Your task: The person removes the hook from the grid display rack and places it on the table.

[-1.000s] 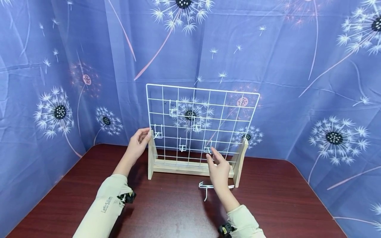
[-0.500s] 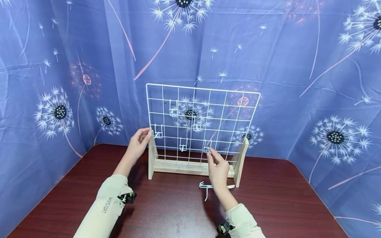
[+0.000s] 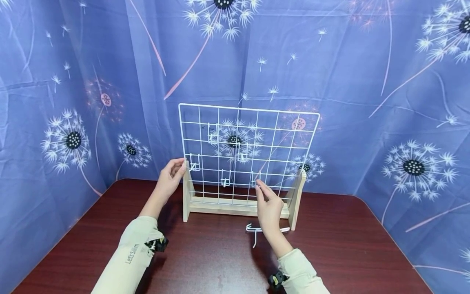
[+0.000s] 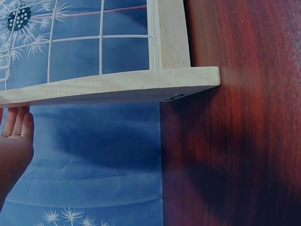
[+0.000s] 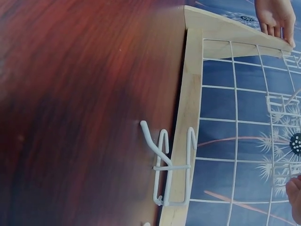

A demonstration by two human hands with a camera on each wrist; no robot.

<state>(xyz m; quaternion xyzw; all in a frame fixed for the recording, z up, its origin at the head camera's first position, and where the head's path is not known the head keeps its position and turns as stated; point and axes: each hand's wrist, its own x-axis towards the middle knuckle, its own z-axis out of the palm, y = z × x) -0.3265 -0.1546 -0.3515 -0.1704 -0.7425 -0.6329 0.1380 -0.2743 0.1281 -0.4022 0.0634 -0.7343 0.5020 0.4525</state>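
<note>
A white wire grid panel [image 3: 268, 143] stands upright in a wooden stand [image 3: 224, 207]. At the stand's left upright, my left hand [image 3: 171, 176] holds its top end by the fingertips; the left wrist view shows several fingers [image 4: 21, 123] against the panel's outer side. My right hand [image 3: 271, 210] pinches a white wire hook [image 3: 253, 182] low on the grid, between thumb and forefinger, which partly hide it. Several similar hooks hang on the grid, one at upper left [image 3: 213, 138]. On the table before the stand lies a loose white hook [image 5: 162, 169].
The dark red table [image 3: 205, 253] carries the stand near its back edge. Another white wire piece [image 3: 285, 230] shows right of my right wrist, near the stand's right upright [image 3: 298, 200]. A blue dandelion-print cloth [image 3: 349, 102] closes off the back and sides.
My right thumb and forefinger have come together on the lower right hook, moving slightly left and up. The left hand has stayed at the upright.
</note>
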